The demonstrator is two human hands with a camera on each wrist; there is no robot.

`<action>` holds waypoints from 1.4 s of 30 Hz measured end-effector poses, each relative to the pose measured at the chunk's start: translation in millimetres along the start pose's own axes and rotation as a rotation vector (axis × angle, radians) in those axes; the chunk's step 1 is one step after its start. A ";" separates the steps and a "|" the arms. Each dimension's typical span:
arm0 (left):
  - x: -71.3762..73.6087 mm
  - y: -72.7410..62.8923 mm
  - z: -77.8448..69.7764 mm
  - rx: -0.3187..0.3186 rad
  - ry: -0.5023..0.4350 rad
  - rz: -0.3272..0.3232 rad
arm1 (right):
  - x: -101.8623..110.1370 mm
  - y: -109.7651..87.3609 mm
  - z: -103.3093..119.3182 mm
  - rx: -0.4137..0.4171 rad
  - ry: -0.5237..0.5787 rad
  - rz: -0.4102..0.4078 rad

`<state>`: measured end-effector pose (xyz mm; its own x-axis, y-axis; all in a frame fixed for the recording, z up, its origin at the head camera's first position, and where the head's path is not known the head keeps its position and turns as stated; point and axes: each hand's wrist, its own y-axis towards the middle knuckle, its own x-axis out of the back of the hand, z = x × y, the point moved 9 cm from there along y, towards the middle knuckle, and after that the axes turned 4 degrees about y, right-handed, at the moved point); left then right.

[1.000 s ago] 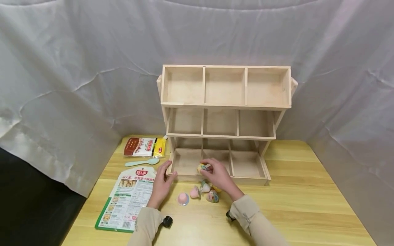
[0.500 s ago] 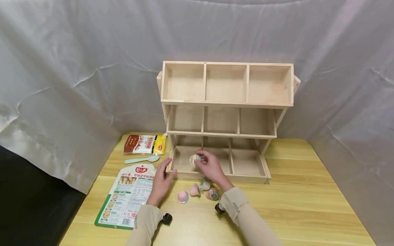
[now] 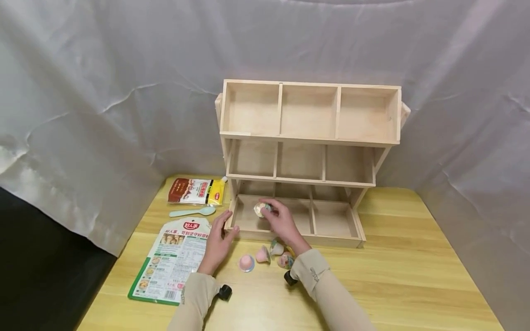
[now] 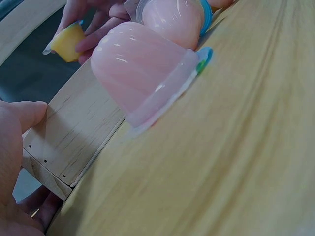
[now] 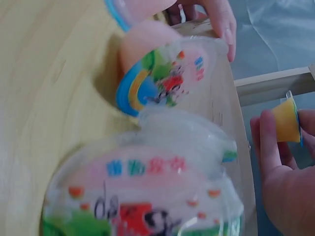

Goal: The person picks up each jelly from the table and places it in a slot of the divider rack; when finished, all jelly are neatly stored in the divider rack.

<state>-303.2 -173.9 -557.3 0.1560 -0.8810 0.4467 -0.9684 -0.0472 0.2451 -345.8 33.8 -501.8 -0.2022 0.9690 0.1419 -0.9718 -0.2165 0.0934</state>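
My right hand pinches a yellow jelly cup between thumb and fingers, over the bottom-left compartment of a tiered wooden rack. The right wrist view shows this cup's yellow side, tipped on its side with its lid facing the palm. At the rack's bottom left corner, my left hand holds the tray, thumb on the front board and fingers round the side. Between the hands, several jelly cups lie on the table, among them a pink one with its lid down and another pink cup tilted.
On the left lie a white and green food packet, a pale blue spoon and a red, white and yellow pouch. Grey cloth hangs behind and at the sides. Wooden tabletop extends to the right of the rack.
My right hand has moved left and away from me with the yellow jelly cup, from the tray's front edge to over the left compartment. The left hand stays on the corner.
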 end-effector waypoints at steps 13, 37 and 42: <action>0.1 0.1 -3.4 -0.002 0.013 0.008 | -21.9 14.8 -1.0 -0.019 0.014 0.035; 2.4 0.2 -1.5 -0.024 0.010 -0.015 | -57.7 47.5 -18.2 0.021 -0.314 -0.044; 0.5 1.1 -1.4 -0.017 -0.007 -0.004 | -58.1 48.6 -23.0 -0.010 -0.344 -0.024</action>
<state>-303.9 -173.8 -555.6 0.1582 -0.8842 0.4395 -0.9643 -0.0427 0.2612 -384.2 -30.2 -528.2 -0.1282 0.8766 0.4638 -0.9773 -0.1911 0.0911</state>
